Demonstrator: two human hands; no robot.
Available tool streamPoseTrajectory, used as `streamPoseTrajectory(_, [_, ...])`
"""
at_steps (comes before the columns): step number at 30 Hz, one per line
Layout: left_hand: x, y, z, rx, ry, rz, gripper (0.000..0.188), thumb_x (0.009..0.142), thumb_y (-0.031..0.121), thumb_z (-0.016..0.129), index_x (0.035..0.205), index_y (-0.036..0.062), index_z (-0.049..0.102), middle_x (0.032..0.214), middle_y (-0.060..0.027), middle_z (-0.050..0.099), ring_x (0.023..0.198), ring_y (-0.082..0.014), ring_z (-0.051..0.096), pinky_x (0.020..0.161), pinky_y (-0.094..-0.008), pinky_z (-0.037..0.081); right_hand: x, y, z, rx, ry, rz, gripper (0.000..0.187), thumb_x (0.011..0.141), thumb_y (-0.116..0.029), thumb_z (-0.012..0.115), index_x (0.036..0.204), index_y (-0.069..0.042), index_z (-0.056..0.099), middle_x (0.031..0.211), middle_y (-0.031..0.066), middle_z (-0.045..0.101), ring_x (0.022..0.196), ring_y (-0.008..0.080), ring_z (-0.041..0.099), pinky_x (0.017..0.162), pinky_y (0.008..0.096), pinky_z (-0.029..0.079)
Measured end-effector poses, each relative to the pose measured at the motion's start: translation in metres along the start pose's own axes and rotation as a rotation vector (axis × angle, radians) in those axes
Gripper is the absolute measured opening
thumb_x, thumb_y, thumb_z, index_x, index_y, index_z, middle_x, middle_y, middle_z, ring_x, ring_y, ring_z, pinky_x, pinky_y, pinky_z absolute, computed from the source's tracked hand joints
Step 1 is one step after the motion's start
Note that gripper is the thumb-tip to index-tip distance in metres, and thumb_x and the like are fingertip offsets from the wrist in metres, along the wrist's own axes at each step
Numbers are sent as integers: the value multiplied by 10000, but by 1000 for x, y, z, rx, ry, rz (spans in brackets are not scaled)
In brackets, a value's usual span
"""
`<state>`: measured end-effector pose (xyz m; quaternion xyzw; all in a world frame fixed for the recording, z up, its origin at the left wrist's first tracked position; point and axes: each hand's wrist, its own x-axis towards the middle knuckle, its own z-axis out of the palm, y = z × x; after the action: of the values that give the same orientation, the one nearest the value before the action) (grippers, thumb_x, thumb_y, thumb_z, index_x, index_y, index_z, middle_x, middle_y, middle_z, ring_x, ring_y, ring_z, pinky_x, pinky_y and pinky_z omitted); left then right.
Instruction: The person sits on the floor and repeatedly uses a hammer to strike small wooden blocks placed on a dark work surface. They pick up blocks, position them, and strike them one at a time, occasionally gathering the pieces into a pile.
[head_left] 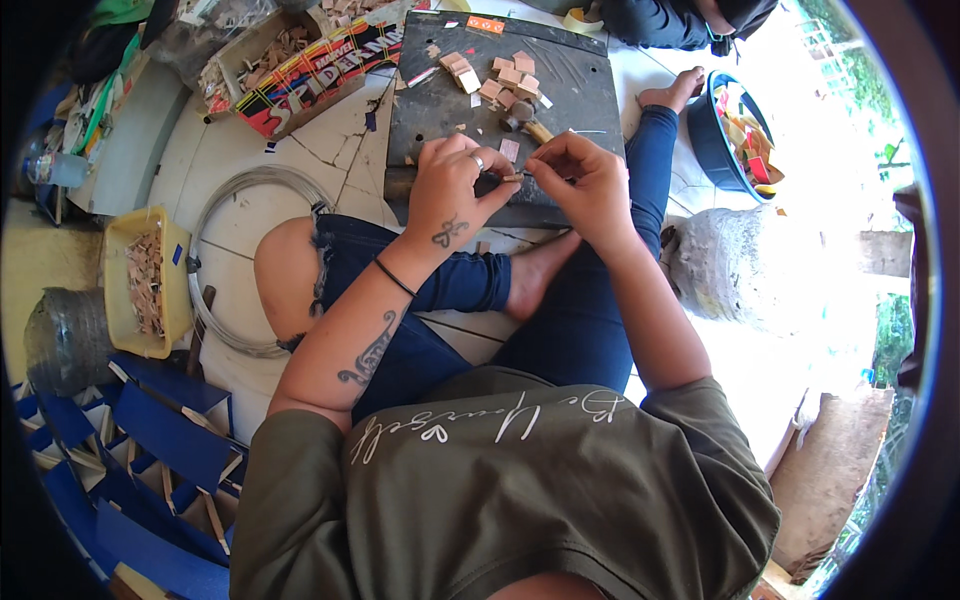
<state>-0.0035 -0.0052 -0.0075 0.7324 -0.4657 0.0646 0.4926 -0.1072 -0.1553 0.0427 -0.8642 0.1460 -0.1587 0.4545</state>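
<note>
Over the near edge of a dark low work board [425,120], both hands come close together. My left hand [452,185] is closed, its thumb and fingers pinching a small wooden piece [513,178]. Just right of that piece, my right hand [588,185] is closed in a pinch; whatever sits between its fingertips is too small to make out. A hammer [518,117] with a wooden handle lies on the board just beyond the hands. Farther back on it are small wooden blocks [512,78], some loose and some in a row [460,73]. A small pale label [509,150] lies near the hammer.
An open printed box [300,85] of wood bits stands at far left, with a wire coil [205,215] and a yellow tub [172,300] nearer. Blue panels [170,420] pile up at lower left. A blue basin [715,135] of scraps stands right, near another person [660,20].
</note>
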Motion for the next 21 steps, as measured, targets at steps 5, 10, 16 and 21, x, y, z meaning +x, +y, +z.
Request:
streamPoseTrajectory(5, [-1, 0, 1, 16, -3, -32, 145, 717, 192, 804, 785, 124, 696, 804, -14, 634, 870, -232, 577, 862, -379, 403, 1, -4, 1, -101, -28, -51, 97, 824, -33, 712, 897, 24, 683, 810, 49, 719, 737, 81, 670, 696, 236, 537])
streamPoseTrajectory(10, [0, 0, 0, 12, -10, -33, 137, 714, 190, 804, 770, 125, 697, 801, -6, 643, 867, -223, 580, 867, -377, 403, 1, -4, 1, -164, -38, -80, 96, 816, -32, 707, 888, 28, 689, 807, 62, 720, 737, 98, 679, 700, 245, 541])
streamPoseTrajectory(16, [0, 2, -1, 16, -6, -19, 128, 715, 190, 800, 764, 123, 703, 790, 10, 660, 858, -198, 585, 875, -368, 398, 1, -4, 0, -172, -40, -110, 88, 810, -28, 697, 879, 26, 693, 804, 72, 720, 731, 111, 683, 704, 254, 545])
streamPoseTrajectory(21, [0, 1, -1, 15, -6, -20, 125, 716, 192, 798, 764, 125, 704, 792, 12, 664, 854, -197, 590, 880, -363, 397, 2, -2, 0, -149, -38, -143, 106, 798, -53, 706, 870, 21, 681, 801, 97, 704, 707, 147, 679, 680, 283, 541])
